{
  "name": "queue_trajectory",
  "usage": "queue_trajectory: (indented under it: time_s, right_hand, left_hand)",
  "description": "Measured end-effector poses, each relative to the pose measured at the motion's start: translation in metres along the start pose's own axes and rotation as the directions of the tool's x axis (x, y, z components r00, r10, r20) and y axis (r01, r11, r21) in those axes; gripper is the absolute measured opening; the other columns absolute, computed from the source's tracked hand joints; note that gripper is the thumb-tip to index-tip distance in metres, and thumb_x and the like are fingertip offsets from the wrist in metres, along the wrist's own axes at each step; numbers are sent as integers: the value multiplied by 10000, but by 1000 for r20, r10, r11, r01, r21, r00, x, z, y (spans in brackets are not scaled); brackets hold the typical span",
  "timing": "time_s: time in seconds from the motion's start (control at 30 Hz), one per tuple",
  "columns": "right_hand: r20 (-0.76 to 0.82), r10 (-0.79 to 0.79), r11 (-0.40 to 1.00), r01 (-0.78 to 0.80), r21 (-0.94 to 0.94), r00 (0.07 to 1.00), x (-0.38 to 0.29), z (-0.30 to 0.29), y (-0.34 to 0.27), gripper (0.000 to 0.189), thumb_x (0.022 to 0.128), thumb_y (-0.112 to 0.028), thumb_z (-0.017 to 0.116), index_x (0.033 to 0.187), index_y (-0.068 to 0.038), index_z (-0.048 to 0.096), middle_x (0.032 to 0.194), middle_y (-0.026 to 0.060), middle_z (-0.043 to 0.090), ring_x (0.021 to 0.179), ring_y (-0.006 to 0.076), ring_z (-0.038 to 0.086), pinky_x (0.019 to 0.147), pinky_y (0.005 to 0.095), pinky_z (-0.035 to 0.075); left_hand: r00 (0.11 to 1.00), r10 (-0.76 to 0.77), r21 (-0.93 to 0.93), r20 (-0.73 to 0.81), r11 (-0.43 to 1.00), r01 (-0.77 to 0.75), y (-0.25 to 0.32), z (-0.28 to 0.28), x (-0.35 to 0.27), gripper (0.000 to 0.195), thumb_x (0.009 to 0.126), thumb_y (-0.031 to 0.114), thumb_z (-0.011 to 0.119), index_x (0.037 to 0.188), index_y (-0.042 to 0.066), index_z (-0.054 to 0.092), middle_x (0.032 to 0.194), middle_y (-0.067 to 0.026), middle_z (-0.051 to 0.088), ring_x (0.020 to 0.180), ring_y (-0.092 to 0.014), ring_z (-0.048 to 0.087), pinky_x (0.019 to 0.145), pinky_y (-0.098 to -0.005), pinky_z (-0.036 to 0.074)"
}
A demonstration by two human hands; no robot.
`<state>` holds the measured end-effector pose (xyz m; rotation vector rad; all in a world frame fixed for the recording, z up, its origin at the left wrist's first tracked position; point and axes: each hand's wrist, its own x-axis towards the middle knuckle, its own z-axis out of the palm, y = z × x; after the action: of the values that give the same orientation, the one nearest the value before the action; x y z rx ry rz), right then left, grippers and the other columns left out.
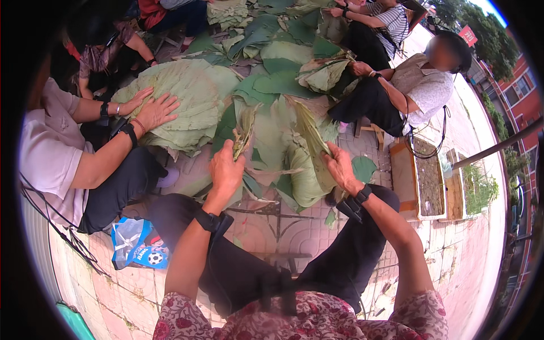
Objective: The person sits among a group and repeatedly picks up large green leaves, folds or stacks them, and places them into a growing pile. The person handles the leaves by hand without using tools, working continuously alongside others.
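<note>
My left hand (227, 166) is closed around a narrow, crumpled piece of yellowing lotus leaf (246, 127) that sticks up from the fist. In my right hand (340, 166) the edge of a large, pale green folded leaf (312, 138) is pinched between thumb and fingers; it slants up and away to the left. Just below that leaf lies a rolled, ribbed leaf bundle (304, 178) over the paving. Between and beyond my hands spread flat, overlapping leaves (274, 123), some dark green, others faded and brownish.
At left, a person's hands (155, 108) press on a broad leaf stack (187, 91). Another person (420, 89) at right handles leaves (325, 74); more people sit farther back. A blue printed bag (140, 244) stands by my left knee. Soil-filled planter boxes (429, 178) stand at right.
</note>
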<state>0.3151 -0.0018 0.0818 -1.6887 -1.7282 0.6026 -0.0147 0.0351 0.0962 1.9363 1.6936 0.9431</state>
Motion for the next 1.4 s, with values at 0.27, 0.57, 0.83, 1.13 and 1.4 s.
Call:
queue_trajectory:
  time_s: [0.27, 0.57, 0.83, 1.13, 1.4]
  right_hand:
    - [248, -323, 946, 320, 51, 914, -42, 35, -71, 459, 821, -168, 709, 1221, -15, 543, 1198, 212, 603, 1111, 436, 578, 945, 464, 486]
    - [281, -99, 992, 73, 100, 955, -35, 45, -69, 536, 915, -237, 611, 1349, 23, 435, 1041, 279, 659, 977, 446, 641, 830, 484, 508]
    - [241, -107, 991, 122, -51, 965, -37, 43, -62, 587, 928, -109, 520, 1481, -30, 341, 956, 281, 628, 851, 451, 616, 747, 504, 499]
    - [248, -195, 974, 217, -62, 949, -44, 72, -58, 741, 894, -60, 541, 1558, -92, 214, 1081, 239, 571, 938, 430, 602, 795, 492, 502]
    - [200, -203, 974, 218, -59, 959, -35, 80, -64, 735, 883, -53, 540, 1546, -42, 222, 1049, 251, 579, 917, 430, 606, 792, 496, 498]
  left_hand:
    - [989, 39, -390, 145, 920, 21, 5, 44, -8, 266, 796, 115, 669, 977, -47, 563, 909, -242, 677, 853, -414, 657, 741, -468, 486]
    - [961, 8, -385, 276, 917, 103, 23, 54, -16, 329, 786, 194, 732, 917, -54, 561, 829, -190, 646, 746, -250, 610, 697, -405, 477]
    - [963, -194, -508, 187, 820, 264, -16, 75, -12, 312, 806, 207, 736, 872, -39, 557, 764, -116, 601, 703, -179, 523, 665, -365, 451]
    - [968, -163, -556, 190, 795, 243, 22, 67, -16, 244, 848, 187, 716, 921, -14, 600, 775, -48, 626, 709, -103, 531, 633, -301, 439]
    - [942, -164, -664, 293, 674, 324, 32, 53, -14, 240, 883, 135, 702, 1040, -7, 589, 970, -78, 656, 886, -125, 587, 772, -282, 464]
